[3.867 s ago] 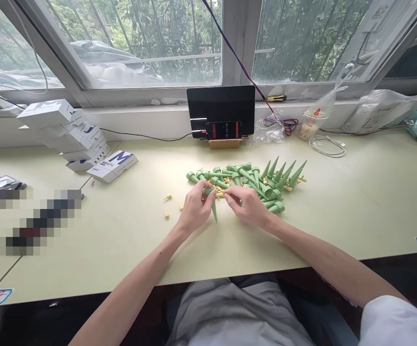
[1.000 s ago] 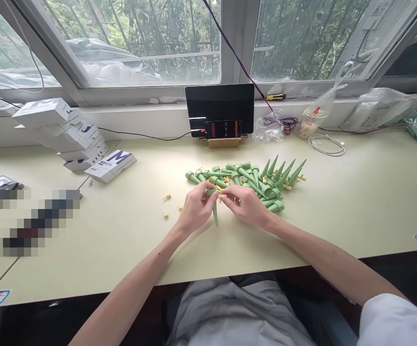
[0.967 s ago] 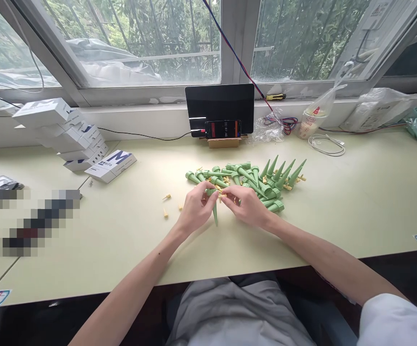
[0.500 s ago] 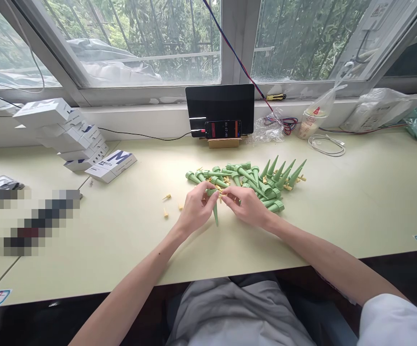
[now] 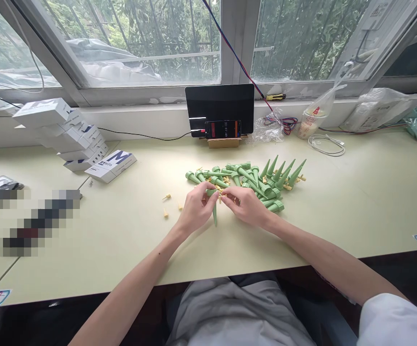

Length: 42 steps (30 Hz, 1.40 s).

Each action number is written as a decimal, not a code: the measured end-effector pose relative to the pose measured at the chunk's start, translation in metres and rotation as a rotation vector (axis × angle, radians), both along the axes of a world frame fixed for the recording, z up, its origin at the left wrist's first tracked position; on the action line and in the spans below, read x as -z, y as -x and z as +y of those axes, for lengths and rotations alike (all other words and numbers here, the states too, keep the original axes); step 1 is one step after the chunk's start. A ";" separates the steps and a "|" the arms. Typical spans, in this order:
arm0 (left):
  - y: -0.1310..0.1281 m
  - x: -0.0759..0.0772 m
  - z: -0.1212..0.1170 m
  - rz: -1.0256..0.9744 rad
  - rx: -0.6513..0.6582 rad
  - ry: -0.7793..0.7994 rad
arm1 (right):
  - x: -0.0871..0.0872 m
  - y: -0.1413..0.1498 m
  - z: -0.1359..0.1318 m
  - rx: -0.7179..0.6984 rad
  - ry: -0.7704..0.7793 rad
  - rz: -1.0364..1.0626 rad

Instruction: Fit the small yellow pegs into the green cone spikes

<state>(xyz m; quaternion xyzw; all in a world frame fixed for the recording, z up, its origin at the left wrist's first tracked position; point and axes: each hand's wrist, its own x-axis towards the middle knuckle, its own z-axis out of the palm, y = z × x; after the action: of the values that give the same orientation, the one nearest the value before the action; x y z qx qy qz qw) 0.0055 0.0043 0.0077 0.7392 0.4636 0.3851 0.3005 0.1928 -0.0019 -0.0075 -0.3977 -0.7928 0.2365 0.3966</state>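
My left hand point(image 5: 198, 204) is closed around the capped top of a green plant watering spike point(image 5: 214, 215), whose point hangs down toward the table. Close beside it, my right hand point(image 5: 245, 204) pinches a small yellow piece point(image 5: 220, 198) at the spike's side; the fingers partly cover it. Behind both hands lies a pile of green spikes point(image 5: 253, 177) with small yellow pieces among them. At the pile's right, several spikes point(image 5: 282, 174) point upward. A few loose yellow nozzles point(image 5: 165, 214) rest left of my left hand.
A black tablet point(image 5: 220, 103) stands at the back with a phone point(image 5: 223, 129) showing a timer in front. White boxes point(image 5: 74, 137) are stacked at the left. A bagged cup point(image 5: 312, 120) and a coiled white cable point(image 5: 326, 145) sit at the back right.
Both hands stay almost in place. The tip of the held spike has shifted very slightly left.
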 end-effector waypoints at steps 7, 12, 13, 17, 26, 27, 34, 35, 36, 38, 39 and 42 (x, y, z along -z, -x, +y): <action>0.000 0.002 0.000 0.000 0.006 -0.001 | 0.002 0.000 0.000 0.000 0.027 0.030; 0.000 0.002 0.000 -0.017 0.011 -0.012 | 0.000 0.000 0.000 0.002 0.032 0.012; 0.000 0.002 0.000 -0.021 0.013 -0.015 | 0.000 0.000 0.000 0.004 0.029 0.010; -0.001 0.001 -0.001 -0.037 0.021 -0.029 | -0.001 0.000 0.001 0.011 0.000 0.007; -0.001 0.001 -0.001 -0.032 -0.005 -0.027 | -0.001 0.000 -0.001 -0.018 -0.029 0.026; -0.001 0.001 -0.001 -0.036 -0.004 -0.026 | -0.001 0.000 -0.001 -0.021 -0.029 0.025; 0.000 0.000 -0.001 -0.041 -0.001 -0.018 | -0.001 0.000 0.001 -0.001 -0.022 -0.016; 0.000 -0.001 -0.001 -0.042 0.000 -0.018 | -0.001 0.000 0.001 0.000 -0.022 -0.026; 0.000 -0.001 -0.002 -0.043 -0.001 -0.020 | -0.001 0.000 0.001 0.002 -0.020 -0.032; 0.000 -0.003 -0.002 -0.043 -0.005 -0.025 | -0.001 0.000 0.001 0.003 -0.016 -0.024; -0.001 -0.003 -0.002 -0.043 -0.006 -0.027 | 0.000 0.000 0.001 0.002 -0.011 -0.011; -0.001 -0.005 -0.003 -0.050 0.000 -0.031 | -0.001 0.000 0.000 0.002 0.006 0.045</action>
<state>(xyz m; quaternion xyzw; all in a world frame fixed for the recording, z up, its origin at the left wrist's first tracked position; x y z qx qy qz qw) 0.0064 0.0014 0.0125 0.7340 0.4498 0.4107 0.3004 0.1924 -0.0017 -0.0068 -0.3943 -0.7827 0.2475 0.4131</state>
